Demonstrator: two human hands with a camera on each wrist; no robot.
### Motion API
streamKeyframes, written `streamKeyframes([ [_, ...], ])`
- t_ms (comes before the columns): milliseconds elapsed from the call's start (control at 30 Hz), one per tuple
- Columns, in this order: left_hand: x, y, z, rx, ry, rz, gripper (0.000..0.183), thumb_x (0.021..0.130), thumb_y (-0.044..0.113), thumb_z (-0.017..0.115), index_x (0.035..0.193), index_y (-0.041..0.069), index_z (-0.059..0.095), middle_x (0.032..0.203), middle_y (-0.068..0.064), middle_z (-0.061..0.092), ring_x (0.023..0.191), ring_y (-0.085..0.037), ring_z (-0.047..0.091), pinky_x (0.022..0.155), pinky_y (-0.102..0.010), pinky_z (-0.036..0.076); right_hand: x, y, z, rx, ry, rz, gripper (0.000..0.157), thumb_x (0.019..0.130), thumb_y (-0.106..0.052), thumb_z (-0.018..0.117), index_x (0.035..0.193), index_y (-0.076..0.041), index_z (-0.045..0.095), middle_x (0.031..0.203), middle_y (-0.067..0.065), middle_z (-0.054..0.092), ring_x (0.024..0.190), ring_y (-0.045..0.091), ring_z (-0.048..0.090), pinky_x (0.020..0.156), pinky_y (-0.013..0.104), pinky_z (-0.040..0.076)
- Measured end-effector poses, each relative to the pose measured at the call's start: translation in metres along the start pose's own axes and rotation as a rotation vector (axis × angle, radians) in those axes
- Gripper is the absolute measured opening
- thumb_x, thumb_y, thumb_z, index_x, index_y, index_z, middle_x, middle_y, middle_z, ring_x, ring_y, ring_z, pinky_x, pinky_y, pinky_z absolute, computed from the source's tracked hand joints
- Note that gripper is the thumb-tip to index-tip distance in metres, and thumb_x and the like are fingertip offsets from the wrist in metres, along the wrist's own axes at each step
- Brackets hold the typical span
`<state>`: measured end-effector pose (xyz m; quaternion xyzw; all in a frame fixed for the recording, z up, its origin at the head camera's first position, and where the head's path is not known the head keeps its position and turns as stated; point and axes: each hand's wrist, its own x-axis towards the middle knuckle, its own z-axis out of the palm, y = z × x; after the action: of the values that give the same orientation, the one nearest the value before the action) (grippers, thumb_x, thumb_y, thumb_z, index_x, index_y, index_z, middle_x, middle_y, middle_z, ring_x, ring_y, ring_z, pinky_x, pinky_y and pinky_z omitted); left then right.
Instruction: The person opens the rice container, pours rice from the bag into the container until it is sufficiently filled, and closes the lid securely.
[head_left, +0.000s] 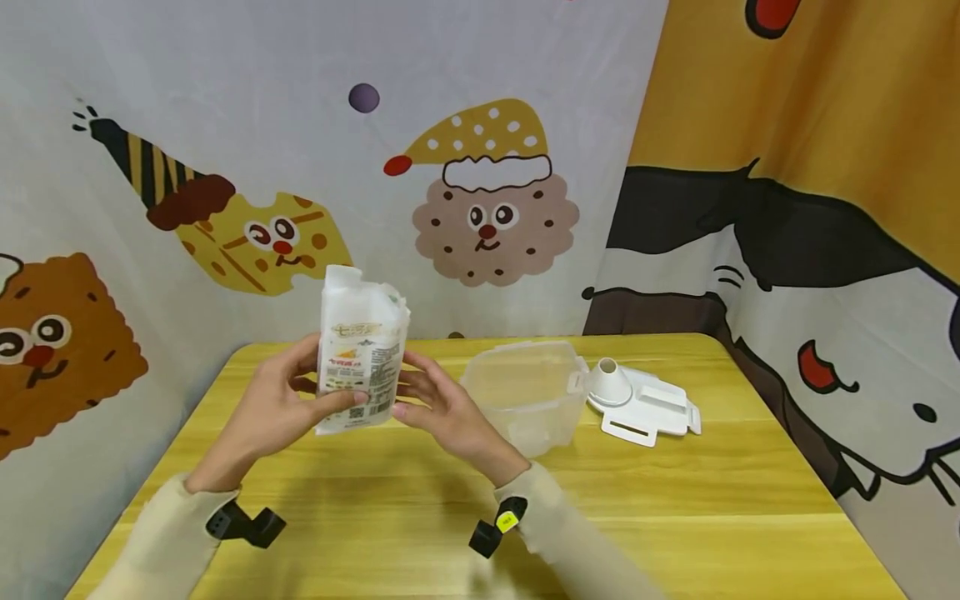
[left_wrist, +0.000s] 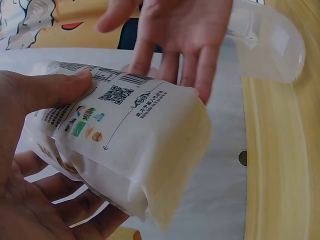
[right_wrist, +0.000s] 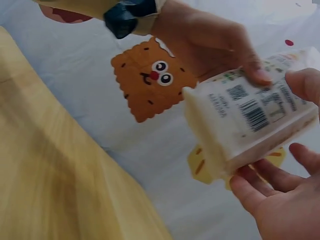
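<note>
Above the yellow wooden surface (head_left: 420,500), the left hand (head_left: 273,408) grips a white printed food packet (head_left: 362,358); the right hand's (head_left: 442,408) straight fingers touch it.

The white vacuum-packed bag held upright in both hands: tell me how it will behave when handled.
The bag probably feels stiff: it keeps a blocky shape with squared corners. Its glossy film may be slippery. The left hand grips it with its thumb across the front, while the right hand steadies it with straight fingers.

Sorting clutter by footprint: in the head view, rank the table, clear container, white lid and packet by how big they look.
1. Table, largest by far.
2. Clear container.
3. White lid and packet look alike; the packet is held up nearer the camera, so I won't rank them.
</note>
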<state>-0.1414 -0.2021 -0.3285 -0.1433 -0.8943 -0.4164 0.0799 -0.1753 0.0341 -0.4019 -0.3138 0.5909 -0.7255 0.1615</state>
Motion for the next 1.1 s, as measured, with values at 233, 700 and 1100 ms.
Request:
streamKeyframes([
  [233,0.006,0.003,-0.002,-0.002,-0.063,0.013,0.06,0.086,0.027,0.085,0.139,0.018,0.058,0.117,-0.008,0.073,0.092,-0.021,0.073,0.068,-0.029,0.062,0.004,0.014,0.007,0.118,0.101,0.016,0.064,0.099,-0.008,0.066,0.156,-0.016,0.038,0.151,0.023,0.051,0.134,0.028,0.055,0.106,0.035,0.053],
  [700,0.022,0.008,-0.003,0.084,-0.176,0.039,0.059,0.082,0.034,0.088,0.134,0.02,0.063,0.108,-0.002,0.075,0.09,-0.017,0.068,0.067,-0.03,0.057,0.007,0.036,0.011,0.248,0.134,0.011,0.069,0.096,-0.006,0.069,0.157,-0.017,0.039,0.15,0.021,0.052,0.125,0.014,0.059,0.1,0.027,0.055],
  [1100,0.031,0.013,-0.003,0.131,-0.232,0.039,0.058,0.081,0.028,0.088,0.132,0.017,0.064,0.102,-0.002,0.075,0.087,-0.015,0.069,0.065,-0.032,0.058,0.006,0.043,0.015,0.317,0.187,0.023,0.069,0.094,-0.001,0.071,0.155,-0.016,0.042,0.145,0.014,0.058,0.122,0.014,0.062,0.101,0.026,0.055],
])
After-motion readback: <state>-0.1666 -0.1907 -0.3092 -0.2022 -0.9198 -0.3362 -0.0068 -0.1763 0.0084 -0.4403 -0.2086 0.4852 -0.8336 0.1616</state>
